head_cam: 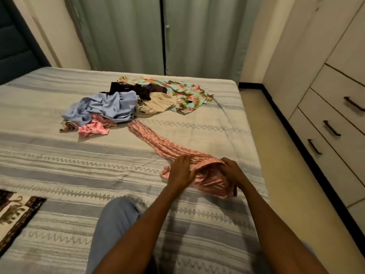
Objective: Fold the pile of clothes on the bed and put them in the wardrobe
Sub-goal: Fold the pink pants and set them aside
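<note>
Both hands work the pink garment (pixel 207 178) (left hand (pixel 180 172) flat, right hand (pixel 234 173) gripping) on the bed (pixel 79 155)

both arms extended, left hand (pixel 180 172) flat, right hand (pixel 234 174) fingers curled

both hands on a pink garment (pixel 211 180) near the bed (pixel 59 155) edge: left hand (pixel 180 172) flat w/ straight fingers, right hand (pixel 234 173) curled round the bunched end. one long strip trails toward the clothes pile (pixel 126 101). wardrobe (pixel 335 95) w/ drawers at right, curtains (pixel 158 36) behind.
</note>
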`<state>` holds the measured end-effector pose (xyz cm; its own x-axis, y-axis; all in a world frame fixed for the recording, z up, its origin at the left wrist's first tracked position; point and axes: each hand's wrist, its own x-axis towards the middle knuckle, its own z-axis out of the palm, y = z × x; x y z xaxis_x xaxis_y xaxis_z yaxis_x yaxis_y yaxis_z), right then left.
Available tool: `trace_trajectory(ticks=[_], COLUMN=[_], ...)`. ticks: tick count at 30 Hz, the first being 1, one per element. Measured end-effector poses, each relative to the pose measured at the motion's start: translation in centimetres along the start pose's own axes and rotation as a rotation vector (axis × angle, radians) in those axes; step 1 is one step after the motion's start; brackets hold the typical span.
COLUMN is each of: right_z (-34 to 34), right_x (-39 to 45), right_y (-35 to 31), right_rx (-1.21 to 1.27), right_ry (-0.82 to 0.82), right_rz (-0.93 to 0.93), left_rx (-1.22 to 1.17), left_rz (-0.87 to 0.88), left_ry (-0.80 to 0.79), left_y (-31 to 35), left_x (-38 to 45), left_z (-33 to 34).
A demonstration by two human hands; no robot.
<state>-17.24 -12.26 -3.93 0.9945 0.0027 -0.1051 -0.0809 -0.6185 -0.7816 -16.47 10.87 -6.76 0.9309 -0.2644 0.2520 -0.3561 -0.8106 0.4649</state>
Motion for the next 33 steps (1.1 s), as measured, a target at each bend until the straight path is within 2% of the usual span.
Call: trace_trajectory(ticks=[2,3,6,11,13,15,17,20,25,28,33], right_z=[-2.3,-3.1,-5.6,-9.6,-11.4,-13.4,-15.6,-18.2,-22.2,-24.3,-27.7], right_x=[-1.0,-1.3,-2.0,-1.5,-0.9,-0.3,0.3,1.1,2.3,3.2,3.8], right_y=[0.0,0.0,-0.7,-2.4,-3.8,-5.4,-7.1,-9.2,-12.5,-14.9,-20.0], right_rx=[0.016,0.040,0.085,0.166,0.224,0.173,0.061,-0.094,-0.320,-0.366,-0.397], right_ry=[0.007,0.011,0.068,0.321,0.422,0.500,0.564,0.598,0.626,0.688,0.855], right_rz=[-0.032,-0.036,-0.037,-0.092,-0.078,-0.076,-0.098,-0.142,-0.287,-0.341,-0.333], left_rx=[0.093,0.106,0.041,-0.331,-0.416,-0.326,-0.132,0.008,-0.233,-0.343,-0.422], left_rz=[0.073,0.105,0.205,0.030,0.068,0.226,0.330,0.369,0.256,0.113,0.030], left_ry=[-0.174,-0.211,-0.118,0.015,-0.039,-0.099,-0.095,0.017,0.260,0.323,0.390], left_y=[1.5,2.4,5.6,9.2,10.4,11.6,12.6,12.7,12.6,13.1,14.4], left_x=[1.6,2.0,3.2,6.4,7.7,9.0,10.6,13.4,17.4,19.0,20.5], left_z=[-0.1,-0.1,0.0,-2.9,-5.3,-7.9,-10.3,-12.8,-19.0,-22.9,-28.7])
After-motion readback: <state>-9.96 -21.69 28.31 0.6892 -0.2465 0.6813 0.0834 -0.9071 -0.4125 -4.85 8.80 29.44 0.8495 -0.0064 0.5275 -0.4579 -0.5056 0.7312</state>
